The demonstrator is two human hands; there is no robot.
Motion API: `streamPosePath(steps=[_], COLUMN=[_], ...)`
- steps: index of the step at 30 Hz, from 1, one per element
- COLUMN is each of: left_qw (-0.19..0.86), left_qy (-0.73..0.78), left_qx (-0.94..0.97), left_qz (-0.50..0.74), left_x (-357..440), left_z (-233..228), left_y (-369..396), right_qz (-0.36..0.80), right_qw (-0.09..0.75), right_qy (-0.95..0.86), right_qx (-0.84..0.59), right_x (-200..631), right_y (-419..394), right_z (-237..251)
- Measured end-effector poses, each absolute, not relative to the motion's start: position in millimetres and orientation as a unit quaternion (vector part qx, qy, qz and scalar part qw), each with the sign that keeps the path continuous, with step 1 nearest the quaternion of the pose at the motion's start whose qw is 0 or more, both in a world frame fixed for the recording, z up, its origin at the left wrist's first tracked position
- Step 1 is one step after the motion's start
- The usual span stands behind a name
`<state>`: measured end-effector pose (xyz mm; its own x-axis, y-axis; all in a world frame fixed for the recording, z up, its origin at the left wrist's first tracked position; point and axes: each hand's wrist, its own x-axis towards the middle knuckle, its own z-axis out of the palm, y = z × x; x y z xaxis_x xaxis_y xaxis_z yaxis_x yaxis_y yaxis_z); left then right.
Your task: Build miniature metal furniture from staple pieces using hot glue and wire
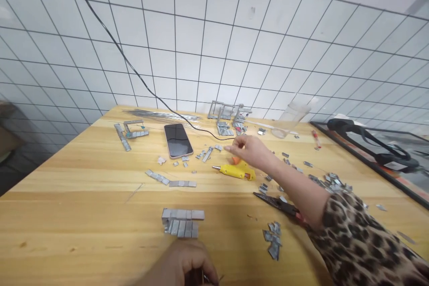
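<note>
My right hand (250,148) reaches over the table with thumb and fingertips pinched together. Whatever they hold, if anything, is too small to tell. Just below it lies a yellow glue gun (234,170), its nozzle pointing left. My left hand (187,261) is at the bottom edge, fingers curled round something dark that is mostly cut off. Past that hand lie joined rows of grey metal pieces (182,221). Under my right forearm is a pair of dark-jawed pliers (278,204), partly covered. A small pile of grey pieces (274,240) lies to the right.
A phone (178,140) lies left of centre. Small grey metal frames (228,117) stand at the back, near thin rods (161,116) and a clear plastic cup (290,118). A black cable (134,69) hangs across the wall. Loose metal pieces (335,182) are scattered right.
</note>
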<state>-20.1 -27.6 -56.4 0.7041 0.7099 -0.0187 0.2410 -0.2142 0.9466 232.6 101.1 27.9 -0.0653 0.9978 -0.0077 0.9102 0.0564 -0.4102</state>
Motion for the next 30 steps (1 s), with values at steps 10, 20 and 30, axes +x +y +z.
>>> streamPosePath(steps=[10,20,30], left_qw=[0.544,0.529,0.543], left_qy=[0.307,0.302,0.312], left_qx=[0.746,0.755,0.753], left_qz=[0.231,0.244,0.202], left_x=[-18.9,-19.6,-20.2], left_z=[-49.5,-46.3,-40.3], left_y=[-31.3,-33.3,-33.5], right_qz=[0.186,0.081,-0.038], right_qw=[0.14,0.121,0.225], right_qy=[-0.79,-0.806,-0.74], right_qx=[-0.567,-0.574,-0.633], right_x=[215.8,194.3,227.8], right_y=[-9.0,11.9,48.2], right_z=[-21.3,-31.7,-2.8])
